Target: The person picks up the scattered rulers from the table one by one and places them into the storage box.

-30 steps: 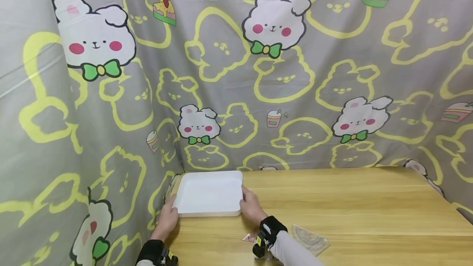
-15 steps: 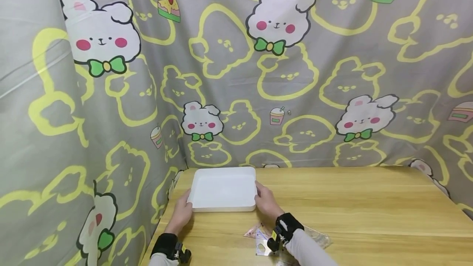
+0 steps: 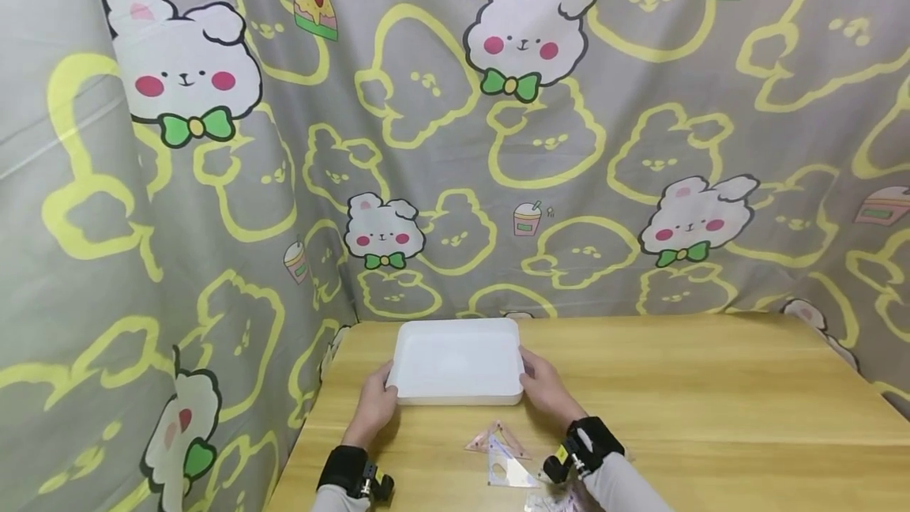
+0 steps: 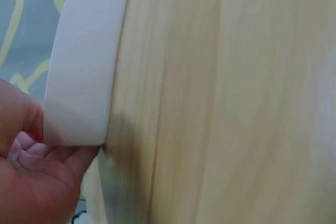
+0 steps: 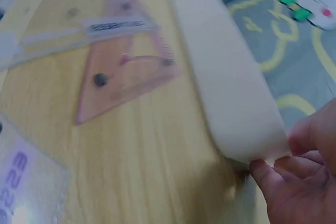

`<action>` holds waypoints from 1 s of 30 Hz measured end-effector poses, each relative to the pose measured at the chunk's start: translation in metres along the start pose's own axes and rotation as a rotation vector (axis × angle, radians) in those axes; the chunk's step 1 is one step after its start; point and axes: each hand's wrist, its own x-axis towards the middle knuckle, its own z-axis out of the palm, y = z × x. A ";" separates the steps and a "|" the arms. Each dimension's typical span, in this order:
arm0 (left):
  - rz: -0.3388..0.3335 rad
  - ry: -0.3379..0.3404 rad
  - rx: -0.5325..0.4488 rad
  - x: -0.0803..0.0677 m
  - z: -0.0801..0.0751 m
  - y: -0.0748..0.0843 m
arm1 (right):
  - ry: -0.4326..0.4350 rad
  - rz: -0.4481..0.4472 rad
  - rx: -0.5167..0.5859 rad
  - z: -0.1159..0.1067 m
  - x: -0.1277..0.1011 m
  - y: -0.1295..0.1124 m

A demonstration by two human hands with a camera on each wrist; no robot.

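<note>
A white rectangular tray (image 3: 458, 362) lies at the far left part of the wooden table, with nothing in it. My left hand (image 3: 375, 405) grips its left end; in the left wrist view the thumb is at the tray's rim and the curled fingers (image 4: 79, 161) reach under its corner. The right hand (image 3: 549, 389) holds the opposite end, and the right wrist view shows its thumb over the rim and fingertips (image 5: 262, 174) at the lower edge. Nearer to me lie a pink set square (image 3: 490, 441) and a clear set square (image 3: 506, 471), overlapping.
More clear plastic pieces (image 3: 550, 503) lie at the front edge of the head view, partly behind my right forearm. One clear piece with lettering (image 5: 31, 182) shows in the right wrist view. A grey patterned curtain (image 3: 441, 180) hangs behind and left of the table (image 3: 711, 385).
Both hands have carried or slid the tray to the right, away from the left curtain. The set squares have come into view as the right forearm moved right, now covering the protractor.
</note>
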 end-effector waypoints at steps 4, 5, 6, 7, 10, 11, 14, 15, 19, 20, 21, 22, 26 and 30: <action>-0.009 0.022 0.003 -0.008 0.016 0.005 | 0.012 0.048 0.075 -0.010 -0.012 0.010; -0.018 0.025 -0.003 -0.009 0.019 0.006 | 0.014 0.057 0.085 -0.012 -0.014 0.012; -0.018 0.026 -0.008 -0.011 0.023 0.008 | 0.014 0.061 0.090 -0.016 -0.016 0.014; -0.018 0.023 -0.004 -0.012 0.026 0.010 | 0.016 0.064 0.095 -0.019 -0.018 0.016; 0.002 0.020 -0.011 -0.013 0.035 0.015 | -0.001 0.048 0.109 -0.029 -0.021 0.019; 0.009 0.019 -0.012 -0.014 0.038 0.017 | -0.006 0.040 0.114 -0.033 -0.022 0.020; 0.036 0.016 -0.021 -0.014 0.047 0.023 | -0.020 0.022 0.134 -0.043 -0.023 0.022; 0.041 0.017 -0.027 -0.015 0.049 0.025 | -0.017 0.023 0.141 -0.047 -0.024 0.022; 0.069 0.013 -0.037 -0.016 0.061 0.034 | -0.010 0.036 0.128 -0.063 -0.025 0.024; 0.077 0.009 -0.026 -0.017 0.064 0.036 | -0.013 0.041 0.127 -0.066 -0.026 0.025; 0.077 0.002 -0.010 -0.018 0.067 0.038 | -0.008 0.051 0.120 -0.069 -0.027 0.025; 0.078 -0.007 0.011 -0.020 0.070 0.039 | -0.006 0.056 0.113 -0.072 -0.028 0.026; 0.085 -0.051 0.078 -0.025 0.081 0.048 | -0.003 0.070 0.102 -0.085 -0.036 0.036; 0.101 -0.067 0.098 -0.022 0.094 0.057 | 0.000 0.081 0.065 -0.105 -0.039 0.042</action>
